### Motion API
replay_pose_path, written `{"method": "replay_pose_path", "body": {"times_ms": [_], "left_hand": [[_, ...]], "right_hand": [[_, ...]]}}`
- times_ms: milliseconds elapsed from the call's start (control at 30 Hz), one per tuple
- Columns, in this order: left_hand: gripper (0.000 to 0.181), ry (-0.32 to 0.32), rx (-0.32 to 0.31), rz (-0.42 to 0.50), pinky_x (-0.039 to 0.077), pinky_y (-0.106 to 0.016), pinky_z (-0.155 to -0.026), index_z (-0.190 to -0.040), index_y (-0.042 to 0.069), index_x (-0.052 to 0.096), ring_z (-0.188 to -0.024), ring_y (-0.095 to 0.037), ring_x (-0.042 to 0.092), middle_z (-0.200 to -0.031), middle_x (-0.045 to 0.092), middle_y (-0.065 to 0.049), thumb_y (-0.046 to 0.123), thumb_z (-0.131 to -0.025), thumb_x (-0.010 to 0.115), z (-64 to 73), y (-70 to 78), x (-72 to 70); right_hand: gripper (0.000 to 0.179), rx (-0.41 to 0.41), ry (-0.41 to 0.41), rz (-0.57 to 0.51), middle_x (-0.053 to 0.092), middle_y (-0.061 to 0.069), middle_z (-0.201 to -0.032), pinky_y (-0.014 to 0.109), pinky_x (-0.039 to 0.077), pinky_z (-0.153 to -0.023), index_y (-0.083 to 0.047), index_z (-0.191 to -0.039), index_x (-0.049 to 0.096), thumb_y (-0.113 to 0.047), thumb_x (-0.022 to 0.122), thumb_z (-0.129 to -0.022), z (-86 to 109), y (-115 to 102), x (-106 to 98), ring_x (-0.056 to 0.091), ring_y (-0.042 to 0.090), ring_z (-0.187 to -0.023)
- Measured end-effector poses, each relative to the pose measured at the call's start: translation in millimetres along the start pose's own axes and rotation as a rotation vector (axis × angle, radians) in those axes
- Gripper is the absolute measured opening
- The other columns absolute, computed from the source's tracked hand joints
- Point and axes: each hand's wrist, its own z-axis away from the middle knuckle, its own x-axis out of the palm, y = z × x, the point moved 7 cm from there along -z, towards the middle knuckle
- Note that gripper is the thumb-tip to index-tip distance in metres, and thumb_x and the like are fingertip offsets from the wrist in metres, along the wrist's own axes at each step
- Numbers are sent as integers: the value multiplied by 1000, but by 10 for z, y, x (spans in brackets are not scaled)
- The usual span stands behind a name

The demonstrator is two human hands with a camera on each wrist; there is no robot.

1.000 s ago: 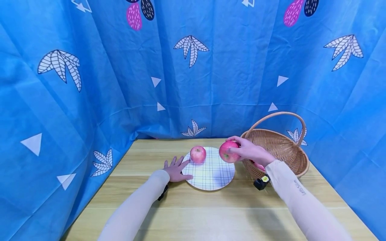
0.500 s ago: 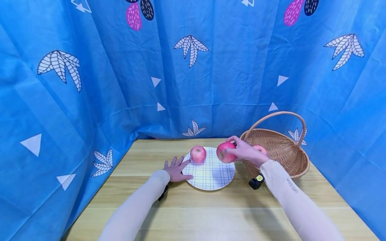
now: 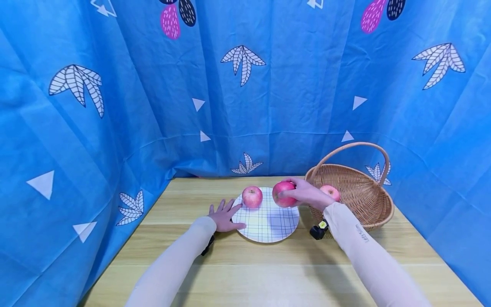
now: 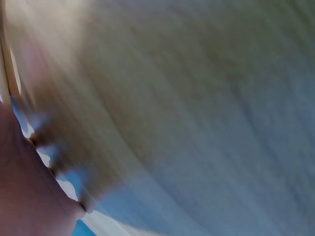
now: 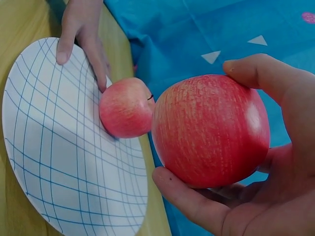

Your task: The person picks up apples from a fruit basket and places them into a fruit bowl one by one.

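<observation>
one apple (image 5: 210, 132) is gripped by the right hand (image 3: 307, 193); the left hand (image 3: 224, 217), spread, touches the plate (image 3: 264, 224)

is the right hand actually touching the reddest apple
Touching: the right wrist view shows the right hand gripping the reddest apple, with fingertips against its surface on opposite sides.
</observation>
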Motion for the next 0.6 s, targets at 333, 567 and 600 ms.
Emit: {"method": "replay_pose_path", "body": {"times_ms": [333,567,600], "left_hand": [[103,7,-21,-15,-1,-73,-116,-160,44,16,-157,-38,-3,-172,4,1,96,-74,38,-62,-34,53],[103,6,-27,-17,-1,-73,-116,-160,44,15,-157,-38,-3,-172,3,1,96,-74,38,-60,-40,58],[103,5,-27,-17,-1,-73,-117,-160,45,15,-157,-38,-3,-172,3,1,96,-74,38,-57,-39,57]], "right_hand": [[72,0,64,108,55,15,-135,43,58,-89,-13,-142,46,-40,81,-84,-69,37,-7,58,32,-117],[72,39,64,28,51,19,-134,42,61,-84,-10,-136,43,-34,84,-82,-154,119,14,59,34,-113],[72,43,68,24,50,19,-134,43,61,-84,-10,-135,42,-33,84,-82,-158,126,16,59,34,-114]]}}
